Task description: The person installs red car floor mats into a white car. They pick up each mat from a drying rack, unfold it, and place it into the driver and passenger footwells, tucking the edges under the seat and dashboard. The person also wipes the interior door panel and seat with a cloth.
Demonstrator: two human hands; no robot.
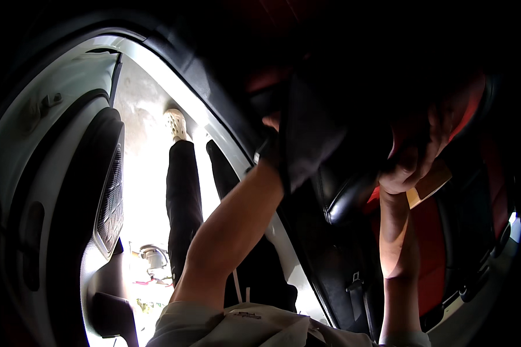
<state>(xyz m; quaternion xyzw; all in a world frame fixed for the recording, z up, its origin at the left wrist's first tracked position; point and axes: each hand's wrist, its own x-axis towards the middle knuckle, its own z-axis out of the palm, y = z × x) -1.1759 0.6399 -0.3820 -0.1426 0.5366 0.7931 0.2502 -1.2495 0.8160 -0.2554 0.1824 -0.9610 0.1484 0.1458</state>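
Note:
I am leaning in through an open car door. My left hand [271, 120] is mostly hidden behind a dark grey, flat-sided piece [314, 130], which may be cloth or padding; only a bit of skin shows past its edge. A dark band [264, 154] circles my left wrist. Farther right, my right hand [414, 159] reaches up in shadow. Its fingers bend around the edge of a black and red padded seat part [473, 107]. Much of that part is lost in the dark. Below the right hand, a tan, flat-edged piece [429, 186] catches the light.
The car door [78, 191] stands open on the left, with a speaker grille [111, 202]. A pale sill [205, 118] runs between door and cabin. A seat-belt buckle [356, 283] and red seat [429, 254] are at the right. A pale clog [175, 124] shows on bright ground.

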